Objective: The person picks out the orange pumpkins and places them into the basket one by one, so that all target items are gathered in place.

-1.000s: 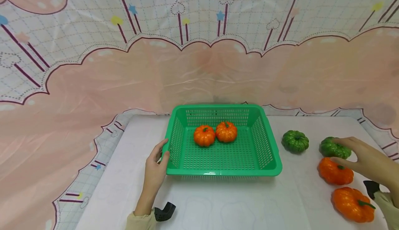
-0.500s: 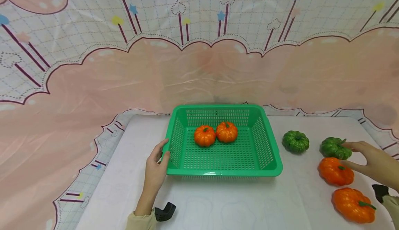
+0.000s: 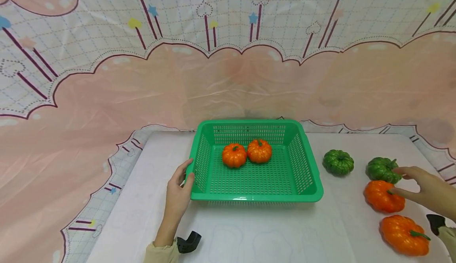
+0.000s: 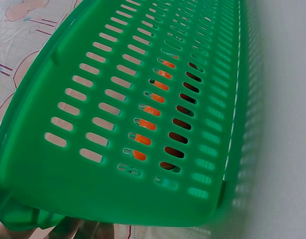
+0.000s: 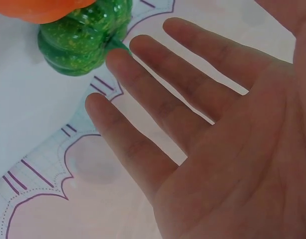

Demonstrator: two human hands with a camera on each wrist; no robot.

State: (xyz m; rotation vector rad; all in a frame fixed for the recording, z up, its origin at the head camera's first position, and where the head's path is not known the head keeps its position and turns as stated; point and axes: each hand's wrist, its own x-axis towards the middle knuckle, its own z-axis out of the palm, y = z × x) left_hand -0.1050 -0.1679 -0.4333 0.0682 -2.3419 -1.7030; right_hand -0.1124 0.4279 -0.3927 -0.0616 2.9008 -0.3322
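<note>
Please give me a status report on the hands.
Left hand touching green basket. Right hand empty, near an orange pumpkin. Green pumpkin close alongside, possibly in the way.

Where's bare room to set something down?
Free: white tabletop in front of the green basket, between left arm and nearest orange pumpkin; tabletop left of that arm; basket floor in front of its two orange pumpkins. Crowded: right side, where right hand, second loose orange pumpkin and right green pumpkin bunch.

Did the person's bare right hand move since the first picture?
Yes. In the head view, the bare right hand shifted rightward, judged against the shiny green ribbed pumpkin closest to it, whose stem now shows.
</note>
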